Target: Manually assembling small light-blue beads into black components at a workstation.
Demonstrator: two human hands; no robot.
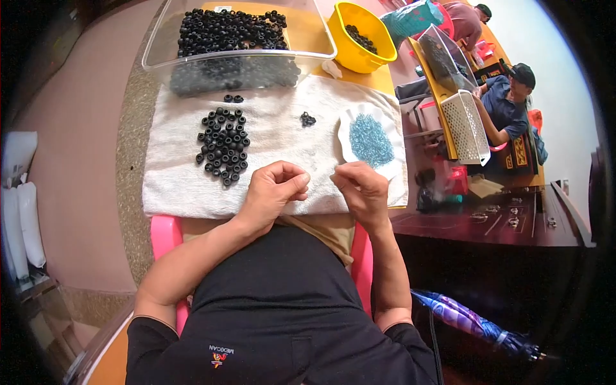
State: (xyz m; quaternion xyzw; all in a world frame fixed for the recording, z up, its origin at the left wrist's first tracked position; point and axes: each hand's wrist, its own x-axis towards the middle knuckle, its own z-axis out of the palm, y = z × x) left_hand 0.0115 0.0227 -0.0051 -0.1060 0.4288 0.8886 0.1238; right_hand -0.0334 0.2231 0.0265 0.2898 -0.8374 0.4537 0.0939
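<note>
One head view: your forearms (196,260) angle inward. Your left hand (269,192) and right hand (367,196) stand apart, facing, each pressed together at the tips; anything pinched cannot be told. Black beads (224,142) lie beyond-left on the towel (276,128); blue beads (371,141) sit beyond the right hand.

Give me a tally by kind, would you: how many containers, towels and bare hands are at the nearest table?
Containers: 3 (clear tub and yellow bowl, both with black pieces; white dish of blue bits)
Towels: 1 (white towel)
Bare hands: 2 (left hand, right hand)
Total: 6
</note>
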